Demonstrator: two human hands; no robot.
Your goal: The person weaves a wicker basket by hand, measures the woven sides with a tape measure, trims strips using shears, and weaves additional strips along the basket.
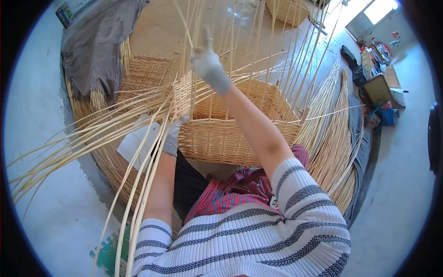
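A half-woven wicker basket [221, 143] rests in front of my lap, with tall upright stakes rising from its walls. My left hand [174, 134], in a pale glove, is closed around its left front corner, the thumb on the rim and the other fingers partly hidden by rods. Above the left wall is my gloved right hand [206, 62], somewhat blurred, with one finger pointing up. A pale willow rod [185, 27] runs into its closed fingers. Many loose rods [106, 124] fan out leftward from the raised left corner, and several pass over my left forearm.
Bundles of rods [330, 143] lie to the right. A dark cloth [99, 46] covers more rods at left, beside a flat woven panel [143, 74]. A wooden box [288, 11] stands at the back. Cluttered furniture [376, 69] and bags [387, 115] line the right wall.
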